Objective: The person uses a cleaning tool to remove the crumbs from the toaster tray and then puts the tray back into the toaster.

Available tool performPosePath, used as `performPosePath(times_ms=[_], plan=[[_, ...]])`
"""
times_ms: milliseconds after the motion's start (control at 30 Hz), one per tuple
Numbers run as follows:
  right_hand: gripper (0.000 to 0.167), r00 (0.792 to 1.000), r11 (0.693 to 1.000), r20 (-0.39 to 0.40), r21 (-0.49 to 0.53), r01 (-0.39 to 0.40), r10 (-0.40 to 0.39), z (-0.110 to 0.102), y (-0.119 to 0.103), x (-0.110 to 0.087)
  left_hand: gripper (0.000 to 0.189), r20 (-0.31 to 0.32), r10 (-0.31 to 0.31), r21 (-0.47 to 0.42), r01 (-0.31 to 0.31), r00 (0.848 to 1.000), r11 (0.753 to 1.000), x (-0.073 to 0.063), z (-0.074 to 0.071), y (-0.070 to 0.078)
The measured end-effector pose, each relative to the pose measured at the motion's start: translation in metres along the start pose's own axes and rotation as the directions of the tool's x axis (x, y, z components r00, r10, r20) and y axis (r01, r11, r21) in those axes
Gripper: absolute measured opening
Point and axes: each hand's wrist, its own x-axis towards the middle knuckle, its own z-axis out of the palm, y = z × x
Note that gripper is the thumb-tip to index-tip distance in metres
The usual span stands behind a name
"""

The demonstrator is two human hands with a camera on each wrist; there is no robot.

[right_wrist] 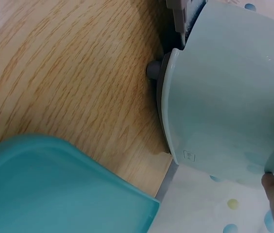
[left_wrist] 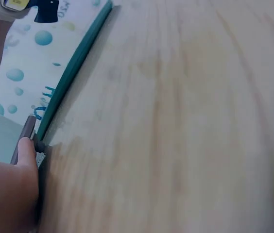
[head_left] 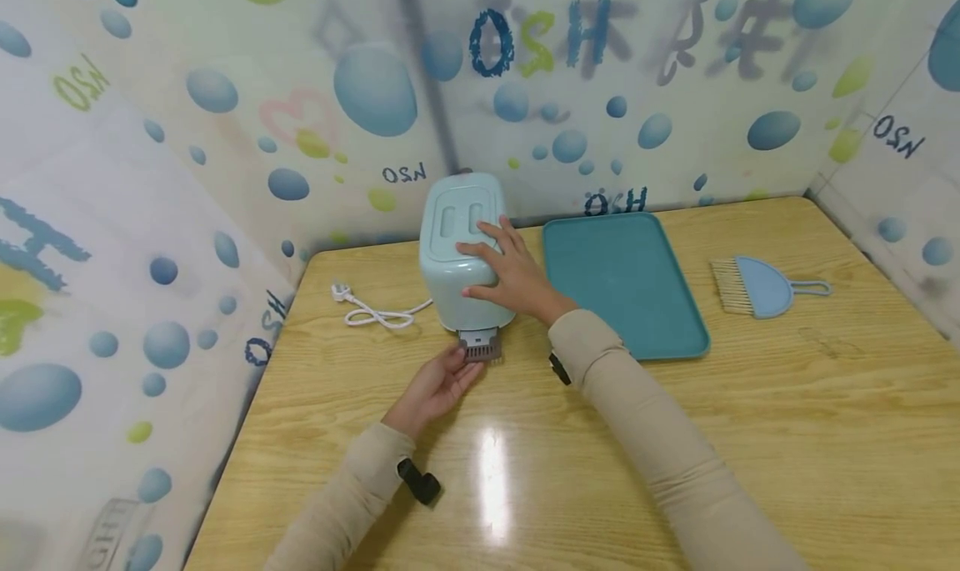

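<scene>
A pale blue toaster (head_left: 463, 292) with two slots on top stands at the back of the table. From its near end, low down, sticks out a crumb tray (head_left: 482, 338) with a grey-brown slotted handle. My left hand (head_left: 433, 390) pinches that handle, thumb above and fingers beneath. In the left wrist view the thumb (left_wrist: 27, 153) lies against the handle's edge. My right hand (head_left: 516, 281) rests on the toaster with fingers spread over its top and right side. The right wrist view shows the toaster's side (right_wrist: 224, 102) and one fingertip (right_wrist: 271, 182) on it.
A teal tray (head_left: 622, 288) lies flat just right of the toaster. Farther right is a small blue brush (head_left: 765, 288) with pale bristles. The toaster's white cord and plug (head_left: 375, 314) lie to its left. A patterned wall covering (head_left: 465, 121) rises behind the table.
</scene>
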Motion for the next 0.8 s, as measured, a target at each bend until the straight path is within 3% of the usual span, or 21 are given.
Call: performPosePath(times_ms=[600, 800], plan=[[0.066, 0.999, 1.000, -0.028, -0.016, 0.019, -0.019, 0.002, 0.002, 0.001, 0.054, -0.050, -0.004, 0.078, 0.008, 0.999, 0.997, -0.013, 0.000, -0.010], [0.066, 1.000, 1.000, -0.011, -0.001, 0.012, -0.012, 0.002, 0.001, 0.001, 0.055, -0.067, 0.001, 0.068, 0.004, 0.998, 0.998, -0.021, -0.001, -0.014]])
